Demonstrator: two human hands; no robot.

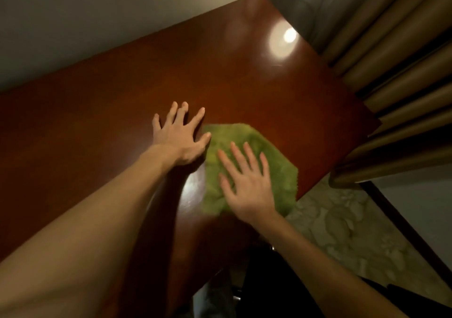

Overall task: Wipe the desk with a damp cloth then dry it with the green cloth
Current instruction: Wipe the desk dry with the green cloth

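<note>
A glossy reddish-brown desk (220,73) fills most of the view, with a wall behind it and a bright round glare near its far right corner. Tan curtains (403,48) hang at the right, above a pale patterned floor (354,232). The green cloth (244,134) lies spread near the desk's right edge. The right hand (247,188) presses flat on it, fingers straight and spread, gripping nothing. The left hand (178,139) rests open-palmed on bare wood, its thumb just beside the cloth.

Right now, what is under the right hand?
The green cloth lies flat under the right hand, whose straight fingers press it onto the desk. The part of the cloth beneath the palm, and the desk surface under the cloth, are covered.
</note>
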